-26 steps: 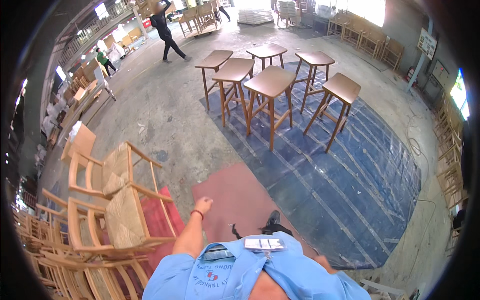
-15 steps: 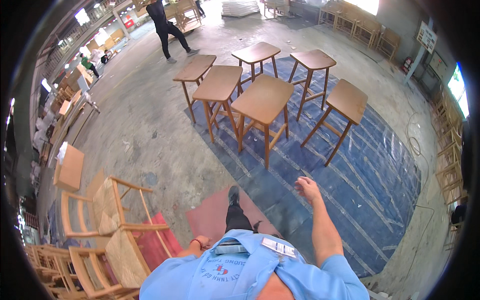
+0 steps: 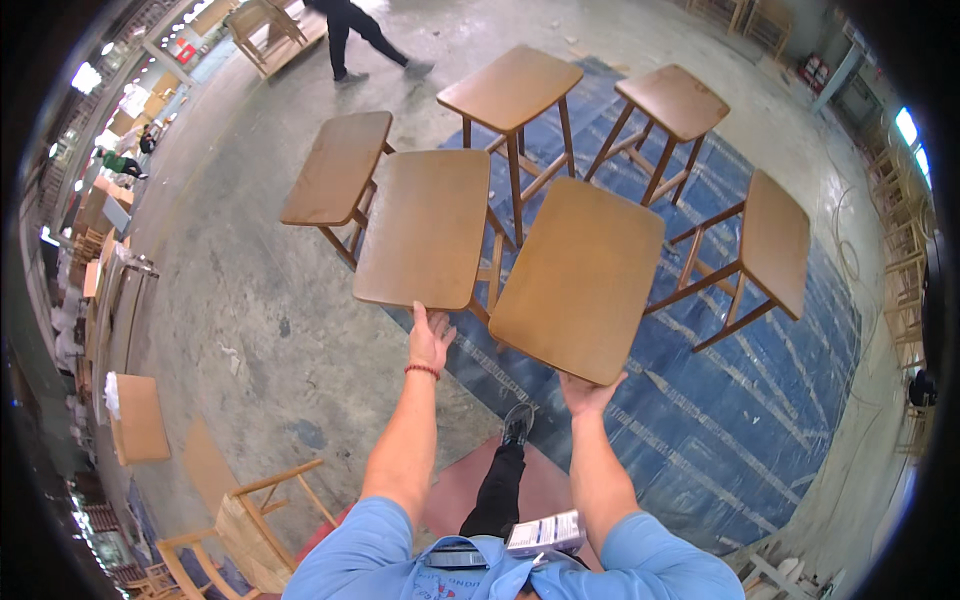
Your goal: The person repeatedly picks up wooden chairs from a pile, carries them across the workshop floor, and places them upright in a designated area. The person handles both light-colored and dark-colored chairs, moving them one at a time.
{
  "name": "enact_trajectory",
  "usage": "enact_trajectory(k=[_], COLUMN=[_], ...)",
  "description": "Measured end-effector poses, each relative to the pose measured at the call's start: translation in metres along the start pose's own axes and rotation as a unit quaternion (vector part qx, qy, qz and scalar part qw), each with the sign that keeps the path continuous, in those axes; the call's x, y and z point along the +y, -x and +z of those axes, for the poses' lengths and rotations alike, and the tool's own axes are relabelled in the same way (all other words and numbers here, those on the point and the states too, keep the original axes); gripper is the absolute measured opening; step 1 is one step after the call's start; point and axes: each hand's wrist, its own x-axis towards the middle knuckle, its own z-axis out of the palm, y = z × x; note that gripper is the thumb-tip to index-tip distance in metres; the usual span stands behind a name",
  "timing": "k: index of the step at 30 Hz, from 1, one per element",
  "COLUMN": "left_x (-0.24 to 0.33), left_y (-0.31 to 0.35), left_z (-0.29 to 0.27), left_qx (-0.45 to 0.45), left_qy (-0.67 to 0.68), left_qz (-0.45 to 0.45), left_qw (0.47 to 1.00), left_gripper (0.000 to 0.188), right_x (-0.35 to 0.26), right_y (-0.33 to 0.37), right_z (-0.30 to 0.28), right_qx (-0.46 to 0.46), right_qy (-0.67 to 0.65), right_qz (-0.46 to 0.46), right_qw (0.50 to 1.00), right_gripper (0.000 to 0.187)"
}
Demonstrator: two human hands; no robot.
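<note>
Several brown wooden stools with flat rectangular seats stand close together ahead of me. My right hand (image 3: 588, 393) is at the near edge of the closest stool (image 3: 580, 280); its fingers go under the seat and are mostly hidden, the thumb showing at the side. My left hand (image 3: 430, 340), with a red bead bracelet on the wrist, reaches the near edge of the stool to the left (image 3: 425, 230). Its fingers are apart, the tips touching or almost touching that edge. Farther back are another stool (image 3: 512, 88), a right-hand stool (image 3: 778, 240) and a left-hand stool (image 3: 340, 168).
A blue sheet (image 3: 720, 420) lies under most stools, with a reddish mat (image 3: 470, 478) by my foot. Light wooden chairs (image 3: 250, 530) lie at the lower left, near a cardboard box (image 3: 140, 418). A person in dark trousers (image 3: 350, 35) walks beyond the stools.
I have come closer to the stools. Both hands have moved forward from near my body to the near edges of two seats. The person at the back has moved a little.
</note>
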Motion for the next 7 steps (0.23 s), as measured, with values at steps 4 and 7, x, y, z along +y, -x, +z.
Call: enact_trajectory(k=[4, 7], left_x=[-0.011, -0.034], left_y=[-0.022, -0.035], left_z=[-0.017, -0.04], left_qx=[-0.15, -0.108], left_qy=[0.075, -0.087], left_qz=[0.017, -0.027], left_qw=[0.986, 0.99], left_gripper=[0.049, 0.045], right_x=[0.02, 0.009], right_y=[-0.071, -0.078], right_z=[-0.022, -0.037], right_qx=[-0.029, 0.014], right_qy=[0.239, 0.264], right_qz=[-0.087, -0.154], right_qw=[0.967, 0.952], right_gripper=[0.071, 0.069])
